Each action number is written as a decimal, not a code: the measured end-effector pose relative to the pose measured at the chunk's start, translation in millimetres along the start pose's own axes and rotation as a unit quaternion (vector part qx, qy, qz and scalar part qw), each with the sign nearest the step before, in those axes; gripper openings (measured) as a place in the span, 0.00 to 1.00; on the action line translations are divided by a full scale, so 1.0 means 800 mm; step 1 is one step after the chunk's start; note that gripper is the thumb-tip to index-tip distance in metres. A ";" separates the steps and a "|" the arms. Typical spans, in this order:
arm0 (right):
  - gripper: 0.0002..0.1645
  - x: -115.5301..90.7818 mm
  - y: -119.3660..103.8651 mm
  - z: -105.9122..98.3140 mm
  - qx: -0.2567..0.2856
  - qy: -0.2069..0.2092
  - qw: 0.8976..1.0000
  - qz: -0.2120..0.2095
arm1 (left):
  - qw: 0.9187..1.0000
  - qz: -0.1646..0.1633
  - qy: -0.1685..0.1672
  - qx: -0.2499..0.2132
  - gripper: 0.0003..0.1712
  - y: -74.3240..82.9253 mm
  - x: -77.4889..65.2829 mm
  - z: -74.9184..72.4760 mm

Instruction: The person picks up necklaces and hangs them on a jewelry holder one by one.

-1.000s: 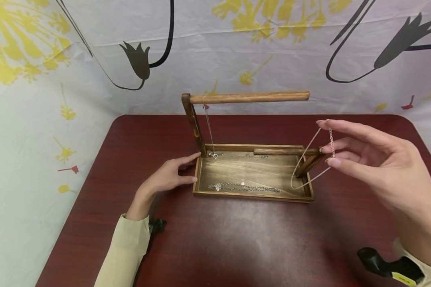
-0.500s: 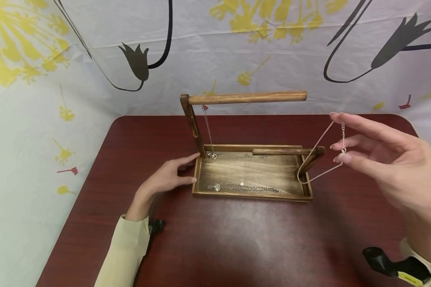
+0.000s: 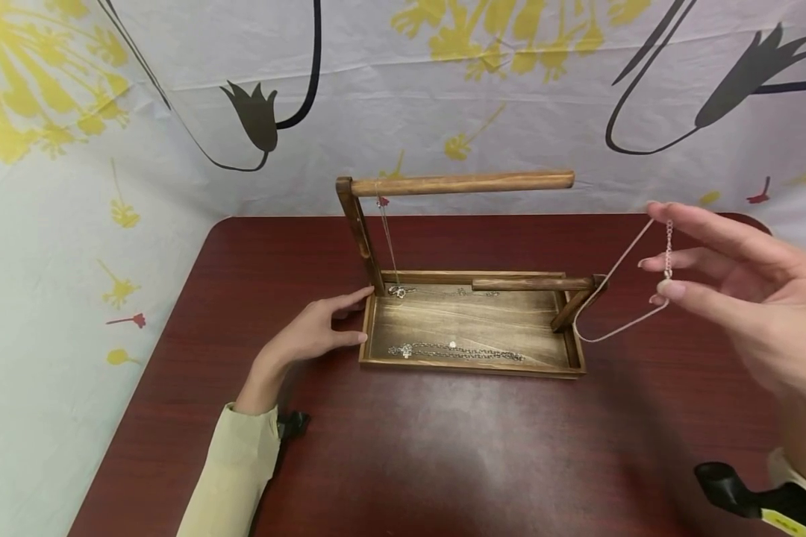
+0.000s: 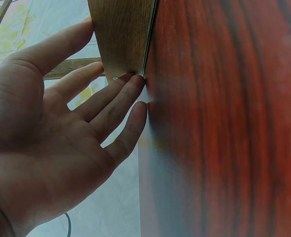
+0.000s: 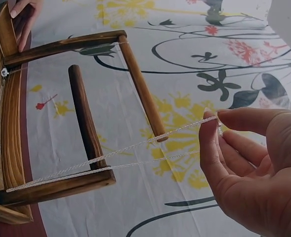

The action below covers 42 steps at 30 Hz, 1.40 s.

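Note:
My right hand (image 3: 772, 298) pinches a thin silver chain necklace (image 3: 621, 328), stretched in a loop between index finger and thumb. The lower end of the loop overlaps the short right post of a wooden jewelry stand (image 3: 470, 369) in the head view. In the right wrist view the necklace (image 5: 150, 160) slants from the fingertips across the lower arm. My left hand (image 3: 316, 326) rests against the left end of the stand's tray, fingers fairly straight. Seen from the left wrist, its fingers (image 4: 120, 111) reach to the tray's end wall (image 4: 123, 34).
Another necklace with a pendant (image 3: 398, 291) hangs from the tall upper bar (image 3: 463, 183). A lower bar (image 3: 530, 284) extends from the right post. Inside the tray lie a chunkier chain (image 3: 457, 350) and a fine one (image 3: 480, 292). The dark red table (image 3: 443, 447) meets a patterned cloth behind.
My right hand has moved to the right with the necklace, drawing its loop from over the tray's right end toward the outer side of the right post. The left hand has stayed put.

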State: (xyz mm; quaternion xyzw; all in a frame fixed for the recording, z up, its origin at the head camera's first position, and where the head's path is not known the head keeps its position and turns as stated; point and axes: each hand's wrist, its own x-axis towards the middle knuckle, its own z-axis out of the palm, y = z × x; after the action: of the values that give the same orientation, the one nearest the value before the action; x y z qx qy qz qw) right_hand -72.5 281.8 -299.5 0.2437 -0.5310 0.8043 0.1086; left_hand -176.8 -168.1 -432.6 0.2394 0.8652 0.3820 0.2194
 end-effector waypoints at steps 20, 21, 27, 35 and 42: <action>0.39 0.005 -0.003 -0.023 0.023 -0.006 1.000 0.000 | 1.000 -0.003 0.003 0.000 0.44 -0.001 -0.001 0.000; 0.39 0.006 -0.003 -0.024 0.020 -0.004 1.000 0.000 | 1.000 -0.003 0.003 0.000 0.44 -0.001 -0.001 0.000; 0.40 0.010 -0.003 -0.029 0.006 0.003 1.000 0.000 | 1.000 -0.001 0.003 -0.002 0.44 -0.002 -0.001 0.000; 0.38 0.021 -0.001 -0.032 -0.002 0.010 1.000 -0.004 | 1.000 0.000 0.002 -0.003 0.44 -0.001 -0.001 0.000; 0.38 0.027 -0.003 -0.031 -0.080 0.031 0.996 0.024 | 1.000 0.001 0.001 0.004 0.44 -0.001 0.000 0.000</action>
State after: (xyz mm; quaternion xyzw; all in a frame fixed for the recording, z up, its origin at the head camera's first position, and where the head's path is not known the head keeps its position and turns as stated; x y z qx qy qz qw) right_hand -96.7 303.7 -294.3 0.1959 -0.5957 0.7689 0.1248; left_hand -177.1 -168.6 -432.8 0.2407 0.8665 0.3793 0.2177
